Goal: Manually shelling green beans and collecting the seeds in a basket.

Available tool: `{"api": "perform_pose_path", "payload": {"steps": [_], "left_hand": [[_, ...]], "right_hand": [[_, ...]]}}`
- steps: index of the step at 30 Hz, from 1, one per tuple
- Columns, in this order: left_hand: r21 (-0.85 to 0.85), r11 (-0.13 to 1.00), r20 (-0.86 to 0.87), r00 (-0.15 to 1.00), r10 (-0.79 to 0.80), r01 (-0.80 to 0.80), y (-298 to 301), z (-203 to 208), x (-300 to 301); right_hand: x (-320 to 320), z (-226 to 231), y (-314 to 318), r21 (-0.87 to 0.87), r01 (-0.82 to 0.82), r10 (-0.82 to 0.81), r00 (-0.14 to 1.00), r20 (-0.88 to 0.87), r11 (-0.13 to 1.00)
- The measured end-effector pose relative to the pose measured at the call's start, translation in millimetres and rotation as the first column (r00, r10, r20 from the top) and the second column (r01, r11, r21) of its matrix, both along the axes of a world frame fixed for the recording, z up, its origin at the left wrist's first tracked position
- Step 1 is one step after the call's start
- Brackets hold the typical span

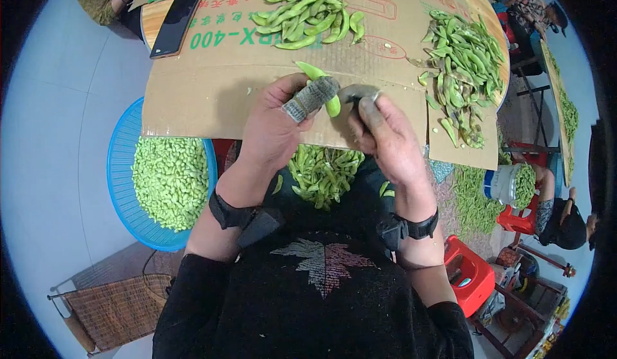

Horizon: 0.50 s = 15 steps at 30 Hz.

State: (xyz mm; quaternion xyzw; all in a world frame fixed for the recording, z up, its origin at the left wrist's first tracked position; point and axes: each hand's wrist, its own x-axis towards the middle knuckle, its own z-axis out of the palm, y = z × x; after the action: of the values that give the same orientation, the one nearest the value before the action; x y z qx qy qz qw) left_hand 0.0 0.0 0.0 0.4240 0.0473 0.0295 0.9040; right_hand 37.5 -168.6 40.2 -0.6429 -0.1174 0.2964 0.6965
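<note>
My left hand [276,115] is closed, pinching a green bean pod [333,106] over the near part of the cardboard. A grey knitted cover [312,98] wraps its thumb and hides the pod's middle. Close beside it, my right hand [389,124] is closed on a small curved dark-grey piece [357,93], its exact kind unclear. That piece is just right of the pod; whether they touch I cannot tell. Below both hands, a heap of green pods [324,174] rests at my lap.
Cardboard [212,102] covers the table, bearing a pod pile [308,15], another pile [469,57] at right and a dark phone [177,25]. Left stands a blue basket [117,185] of shelled beans [170,182]. A red stool [468,275] is lower right. Other people sit nearby.
</note>
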Motion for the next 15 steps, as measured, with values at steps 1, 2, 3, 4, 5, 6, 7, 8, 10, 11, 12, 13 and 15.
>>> {"api": "perform_pose_path", "payload": {"steps": [1,2,3,4,5,6,7,8,10,11,12,13,15], "left_hand": [[-0.046,0.999,0.005,1.000,0.004,-0.004,0,-4,0],[-0.092,0.996,0.009,1.000,0.009,-0.008,0,-6,1],[-0.090,0.996,0.003,1.000,0.007,-0.007,-1,-5,0],[-0.018,1.000,0.012,1.000,0.014,-0.013,-2,-5,0],[0.053,0.998,0.022,1.000,0.019,-0.020,-3,-4,-1],[0.055,0.998,0.018,1.000,0.021,-0.022,-7,-1,-2],[0.075,0.992,0.037,0.995,0.096,-0.099,-12,4,-3],[0.093,0.980,0.057,0.984,0.171,-0.176,-15,7,-4],[0.287,0.932,0.101,0.975,0.199,-0.220,-16,5,-4],[0.466,0.845,0.152,0.965,0.216,-0.262,-16,4,-4],[0.465,0.846,0.150,0.965,0.213,-0.259,-18,6,-3],[0.397,0.893,0.191,0.971,0.146,-0.212,-20,9,-3],[0.331,0.930,0.237,0.968,0.084,-0.162,-18,9,-4]], "right_hand": [[-3,1,0,0.041,-0.046,0.046,0.999,-0.012,0.998],[-4,-3,-1,0.053,-0.071,0.073,0.997,-0.026,0.996],[-6,-2,-1,0.056,-0.069,0.071,0.997,-0.032,0.996],[-8,-1,-2,0.135,-0.098,0.112,0.988,-0.102,0.986],[-10,-1,-3,0.215,-0.120,0.157,0.973,-0.168,0.969],[-10,-1,-4,0.217,-0.121,0.160,0.972,-0.171,0.969],[-9,-2,-4,0.267,-0.108,0.174,0.957,-0.234,0.958],[-9,-3,-4,0.315,-0.093,0.190,0.936,-0.295,0.945],[-9,-3,-2,0.247,-0.099,0.153,0.965,-0.213,0.964],[-10,-3,0,0.177,-0.098,0.121,0.985,-0.125,0.979],[-11,-2,0,0.177,-0.095,0.118,0.985,-0.127,0.980],[-13,-1,1,0.169,-0.052,0.079,0.985,-0.154,0.984],[-14,0,0,0.163,-0.013,0.043,0.982,-0.182,0.987]]}}
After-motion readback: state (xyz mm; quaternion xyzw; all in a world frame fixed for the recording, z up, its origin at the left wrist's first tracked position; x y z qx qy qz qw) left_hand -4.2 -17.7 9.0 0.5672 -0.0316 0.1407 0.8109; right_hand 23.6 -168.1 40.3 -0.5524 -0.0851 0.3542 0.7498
